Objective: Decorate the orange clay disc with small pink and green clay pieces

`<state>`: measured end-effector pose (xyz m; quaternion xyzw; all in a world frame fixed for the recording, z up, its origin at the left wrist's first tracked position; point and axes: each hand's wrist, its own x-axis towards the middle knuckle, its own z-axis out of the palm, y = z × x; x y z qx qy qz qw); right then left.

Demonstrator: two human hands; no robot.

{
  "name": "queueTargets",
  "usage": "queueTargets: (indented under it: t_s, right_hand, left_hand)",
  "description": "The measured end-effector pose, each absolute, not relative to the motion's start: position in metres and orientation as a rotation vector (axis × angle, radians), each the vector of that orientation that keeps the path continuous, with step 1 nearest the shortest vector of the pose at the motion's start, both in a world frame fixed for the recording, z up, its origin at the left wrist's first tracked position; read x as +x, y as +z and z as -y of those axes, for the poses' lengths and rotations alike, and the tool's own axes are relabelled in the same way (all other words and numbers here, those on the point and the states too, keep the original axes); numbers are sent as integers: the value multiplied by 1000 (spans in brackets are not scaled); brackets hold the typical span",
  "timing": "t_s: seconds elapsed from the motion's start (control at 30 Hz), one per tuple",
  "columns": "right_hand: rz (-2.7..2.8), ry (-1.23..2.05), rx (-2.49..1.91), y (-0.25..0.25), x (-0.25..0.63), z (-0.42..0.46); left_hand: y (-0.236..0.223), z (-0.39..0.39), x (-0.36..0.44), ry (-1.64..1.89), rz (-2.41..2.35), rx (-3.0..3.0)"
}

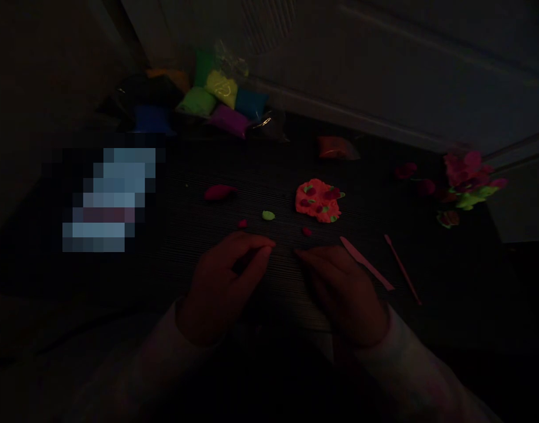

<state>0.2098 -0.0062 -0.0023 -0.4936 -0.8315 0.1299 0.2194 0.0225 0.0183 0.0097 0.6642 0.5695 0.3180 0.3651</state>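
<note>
The scene is very dark. My left hand [227,279] rests low on the dark table [269,276], fingers curled and pinched together near their tips; whether anything is in them is hidden. My right hand [340,288] lies beside it, fingers pointing toward the left hand, apparently holding nothing. Just beyond my fingers lie a small red clay bit [307,231], a green clay bit [268,215] and another red bit [243,223]. Farther back sits an orange clay piece [318,200] studded with red and green dots.
Two pink modelling tools [366,263] [402,269] lie right of my right hand. Several coloured clay bags [216,97] are piled at the back. A red clay lump [220,191], an orange bag [335,147] and pink clay flowers [467,179] lie around.
</note>
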Motion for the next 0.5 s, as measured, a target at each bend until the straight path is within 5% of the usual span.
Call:
queueTargets:
  t_s: [0.5]
  right_hand:
    - [2432,269,-1387,-1,215,14]
  left_hand:
    - [11,-18,23,820,-1453,1702]
